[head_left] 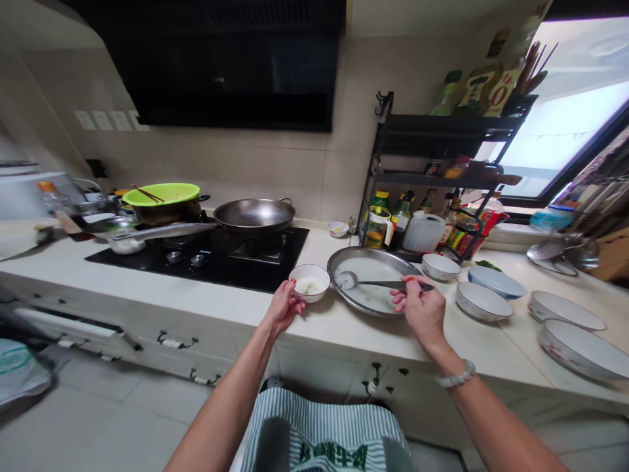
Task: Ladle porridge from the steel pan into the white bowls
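My left hand (pixel 284 305) is closed on the near left rim of a small white bowl (pixel 318 292), which has some pale liquid with green bits in it. To its right stands a wide metal basin (pixel 344 303) of whitish, soupy liquid. My right hand (pixel 421 311) grips the dark handle of a ladle (pixel 348 280), whose round head is over the basin's left part, at the liquid. Whether the ladle's head is dipped in or just above the surface is hard to tell.
Several white bowls (pixel 484 303) stand along the counter to the right. Behind the basin is a black rack (pixel 437 177) with bottles. A wok (pixel 255 215) and a pot under a green basin (pixel 162 194) sit on the stove at left. A range hood (pixel 236 65) hangs above.
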Action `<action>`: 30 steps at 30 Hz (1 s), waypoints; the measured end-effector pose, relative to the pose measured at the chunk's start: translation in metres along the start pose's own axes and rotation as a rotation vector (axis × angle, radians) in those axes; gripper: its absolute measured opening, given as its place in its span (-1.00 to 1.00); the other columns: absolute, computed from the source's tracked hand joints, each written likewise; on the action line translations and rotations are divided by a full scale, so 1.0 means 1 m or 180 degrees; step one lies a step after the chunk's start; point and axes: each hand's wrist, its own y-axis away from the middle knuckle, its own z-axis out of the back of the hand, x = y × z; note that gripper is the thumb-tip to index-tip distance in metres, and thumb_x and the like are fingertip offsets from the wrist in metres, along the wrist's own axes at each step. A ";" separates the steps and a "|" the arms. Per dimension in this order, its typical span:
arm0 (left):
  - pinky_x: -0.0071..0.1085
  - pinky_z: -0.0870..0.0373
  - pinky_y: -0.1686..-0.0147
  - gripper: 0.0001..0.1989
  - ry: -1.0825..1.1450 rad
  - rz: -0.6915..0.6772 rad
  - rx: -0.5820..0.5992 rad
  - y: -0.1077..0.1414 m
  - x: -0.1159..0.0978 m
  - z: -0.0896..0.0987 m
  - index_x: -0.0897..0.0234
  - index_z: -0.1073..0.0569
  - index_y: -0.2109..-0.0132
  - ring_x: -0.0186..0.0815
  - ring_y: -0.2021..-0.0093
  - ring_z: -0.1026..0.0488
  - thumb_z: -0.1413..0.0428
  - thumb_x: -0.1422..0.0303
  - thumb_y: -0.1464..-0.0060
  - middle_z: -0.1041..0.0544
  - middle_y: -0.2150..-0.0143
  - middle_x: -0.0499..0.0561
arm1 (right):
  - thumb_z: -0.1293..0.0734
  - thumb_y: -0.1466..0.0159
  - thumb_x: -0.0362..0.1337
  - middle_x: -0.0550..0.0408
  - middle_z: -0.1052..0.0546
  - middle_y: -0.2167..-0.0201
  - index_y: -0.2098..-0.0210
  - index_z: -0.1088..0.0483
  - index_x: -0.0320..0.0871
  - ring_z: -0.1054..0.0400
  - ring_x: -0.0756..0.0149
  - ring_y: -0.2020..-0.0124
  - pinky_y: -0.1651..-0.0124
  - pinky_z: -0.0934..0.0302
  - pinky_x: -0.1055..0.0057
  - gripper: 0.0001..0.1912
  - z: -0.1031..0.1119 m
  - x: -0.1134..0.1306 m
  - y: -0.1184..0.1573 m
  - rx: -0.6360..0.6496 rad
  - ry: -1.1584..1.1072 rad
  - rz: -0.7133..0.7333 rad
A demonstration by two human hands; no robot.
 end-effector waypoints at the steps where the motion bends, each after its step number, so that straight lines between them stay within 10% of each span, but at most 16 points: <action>1: -0.59 -0.22 0.78 -0.50 -0.0005 0.0002 -0.0003 0.000 0.000 0.000 0.22 -0.22 0.28 -0.39 0.70 -0.41 -0.32 0.04 0.11 -0.35 0.61 -0.21 | -0.29 -0.21 0.00 0.08 -0.49 0.69 0.33 -0.35 -0.18 -0.38 0.31 0.73 0.72 -0.24 0.50 -0.66 0.001 0.001 -0.001 -0.0030 -0.0026 -0.0054; 10: -0.60 -0.23 0.79 -0.49 0.0014 -0.0016 -0.0030 -0.001 0.001 0.001 0.23 -0.22 0.29 -0.39 0.71 -0.41 -0.32 0.04 0.12 -0.32 0.64 -0.23 | -0.34 -0.09 -0.14 0.12 -0.48 0.71 0.38 -0.31 -0.14 -0.33 0.33 0.75 0.77 -0.18 0.51 -0.78 0.003 0.004 -0.010 -0.0330 -0.0614 -0.0652; 30: -0.59 -0.22 0.79 -0.47 0.0010 -0.0019 0.0003 -0.001 0.001 0.000 0.22 -0.23 0.29 -0.39 0.70 -0.40 -0.34 0.02 0.17 -0.34 0.62 -0.23 | -0.31 -0.03 -0.24 0.13 -0.45 0.71 0.43 -0.35 -0.16 -0.31 0.38 0.75 0.78 -0.16 0.55 -0.87 0.004 0.023 -0.026 -0.0456 -0.0923 -0.0476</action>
